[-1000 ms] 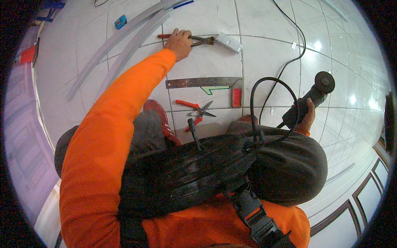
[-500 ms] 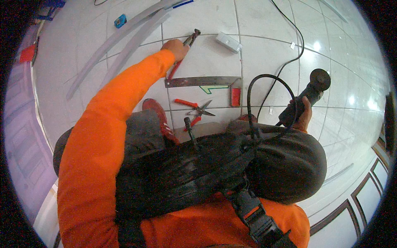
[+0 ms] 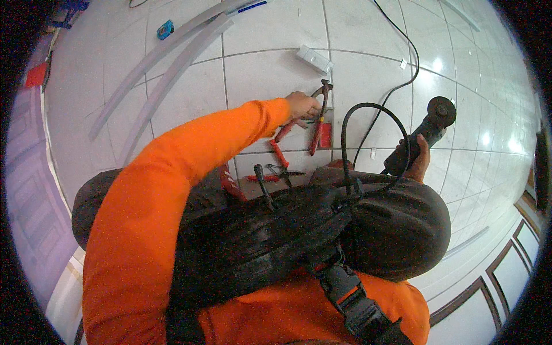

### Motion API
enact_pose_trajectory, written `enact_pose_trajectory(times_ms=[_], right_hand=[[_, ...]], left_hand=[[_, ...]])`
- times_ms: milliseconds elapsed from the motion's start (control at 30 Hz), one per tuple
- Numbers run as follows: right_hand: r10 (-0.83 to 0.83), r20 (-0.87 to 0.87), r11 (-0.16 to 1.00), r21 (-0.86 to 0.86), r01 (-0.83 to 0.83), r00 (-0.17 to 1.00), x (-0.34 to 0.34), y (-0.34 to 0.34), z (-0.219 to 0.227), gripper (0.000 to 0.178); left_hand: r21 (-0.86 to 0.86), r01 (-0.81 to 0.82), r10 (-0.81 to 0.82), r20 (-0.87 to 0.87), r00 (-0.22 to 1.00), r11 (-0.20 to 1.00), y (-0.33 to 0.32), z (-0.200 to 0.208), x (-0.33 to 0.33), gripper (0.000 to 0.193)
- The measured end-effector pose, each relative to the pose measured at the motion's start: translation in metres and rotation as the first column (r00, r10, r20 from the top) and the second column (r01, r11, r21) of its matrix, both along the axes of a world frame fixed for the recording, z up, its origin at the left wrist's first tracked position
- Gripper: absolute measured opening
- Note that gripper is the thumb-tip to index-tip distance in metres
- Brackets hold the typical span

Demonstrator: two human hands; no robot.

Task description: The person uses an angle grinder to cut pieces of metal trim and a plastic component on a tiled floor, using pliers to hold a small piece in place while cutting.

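Note:
My left hand [image 3: 302,107] is closed around a pair of pincers [image 3: 324,103] with red handles, its jaws pointing away from me. Close under that hand lies a try square with a red stock [image 3: 326,136]; my sleeve and hand hide most of its blade. Nearer to me, red-handled snips [image 3: 277,172] rest on the tiles, partly hidden. On the right, my right hand [image 3: 421,159] grips the body of a dark angle grinder [image 3: 426,130]; its round disc [image 3: 441,111] faces up and away. I cannot tell whether the disc is turning.
A pale box-shaped piece [image 3: 314,60] lies beyond the pincers. Long light strips [image 3: 167,89] stretch across the floor at left, near a blue tape measure [image 3: 165,29]. A black cable [image 3: 418,52] crosses the tiles, and a cord loop [image 3: 368,106] rises beside my knee.
My left hand has moved right and nearer to me with the pincers, which now stand with their handles apart over the try square. The angle grinder stays nearly in place.

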State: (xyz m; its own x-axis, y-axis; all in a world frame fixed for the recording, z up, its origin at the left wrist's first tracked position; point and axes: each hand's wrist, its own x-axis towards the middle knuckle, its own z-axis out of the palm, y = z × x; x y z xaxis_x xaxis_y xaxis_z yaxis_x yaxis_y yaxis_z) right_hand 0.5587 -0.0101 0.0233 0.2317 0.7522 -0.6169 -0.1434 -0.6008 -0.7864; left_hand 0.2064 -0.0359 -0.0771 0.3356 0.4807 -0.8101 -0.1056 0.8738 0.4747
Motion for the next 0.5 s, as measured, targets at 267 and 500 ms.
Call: enact_pose_trajectory(times_ms=[267, 500], right_hand=[[0.027, 0.047, 0.997, 0.067, -0.03, 0.999, -0.003, 0.001, -0.008, 0.045], [0.01, 0.079, 0.996, 0.082, -0.016, 0.997, 0.004, 0.001, -0.008, 0.046]], left_hand=[[-0.12, -0.508, 0.52, 0.101, 0.848, 0.853, 0.004, -0.026, 0.066, 0.021], [-0.072, -0.545, 0.549, 0.087, 0.831, 0.836, 0.014, 0.007, 0.075, 0.023]])
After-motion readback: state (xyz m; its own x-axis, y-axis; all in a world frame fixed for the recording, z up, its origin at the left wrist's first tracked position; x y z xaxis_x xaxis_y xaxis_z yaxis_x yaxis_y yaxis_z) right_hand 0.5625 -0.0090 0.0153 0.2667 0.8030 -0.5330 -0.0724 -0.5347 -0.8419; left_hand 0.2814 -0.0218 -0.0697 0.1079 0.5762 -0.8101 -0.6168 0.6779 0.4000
